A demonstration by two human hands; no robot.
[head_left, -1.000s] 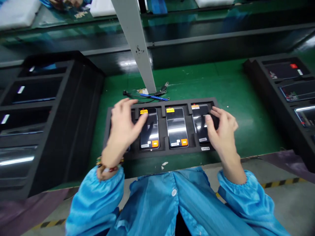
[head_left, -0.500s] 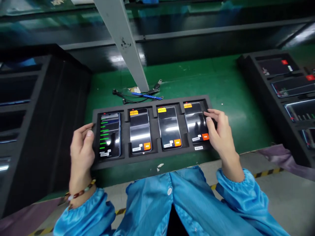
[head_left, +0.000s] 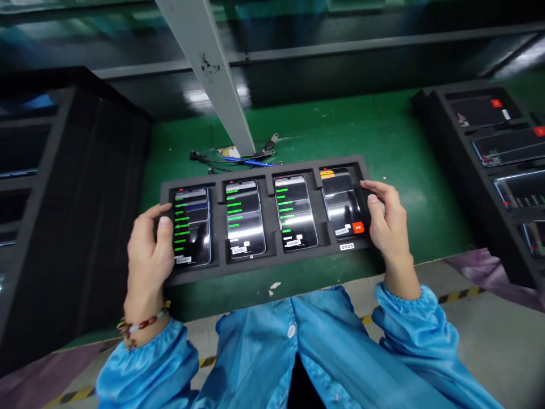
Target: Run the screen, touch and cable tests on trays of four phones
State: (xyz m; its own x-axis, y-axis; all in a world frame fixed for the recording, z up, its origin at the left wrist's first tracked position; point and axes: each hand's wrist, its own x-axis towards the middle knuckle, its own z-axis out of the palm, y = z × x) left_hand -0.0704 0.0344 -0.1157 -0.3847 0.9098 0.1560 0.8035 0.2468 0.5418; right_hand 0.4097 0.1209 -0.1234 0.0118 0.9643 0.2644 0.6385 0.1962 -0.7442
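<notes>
A black foam tray [head_left: 221, 274] holds several smartphones in a row of cut-out slots. At its left end my left hand [head_left: 151, 241] is closed on the edge, thumb on top. The right end is gripped by my right hand [head_left: 386, 218]. Green lines of text show on the left smartphone [head_left: 193, 227], the second smartphone [head_left: 246, 218] and the third smartphone [head_left: 297, 213]. On the right smartphone [head_left: 342, 201] there is a yellow box at the top and an orange-red square at the bottom. A "0925" label [head_left: 347, 246] is on the tray's front edge.
Tall stacked black trays [head_left: 102, 216] stand on the left; another tray stack [head_left: 455, 170] with phones is on the right. Behind the tray, black cables [head_left: 266, 152] and a blue pen [head_left: 251, 162] lie by a grey post [head_left: 213, 74] on the green bench [head_left: 409, 136].
The second and third phones' screens have switched from yellow and orange boxes to green text lines. My hands have closed in on the tray's ends, and the tray sits slightly higher in view.
</notes>
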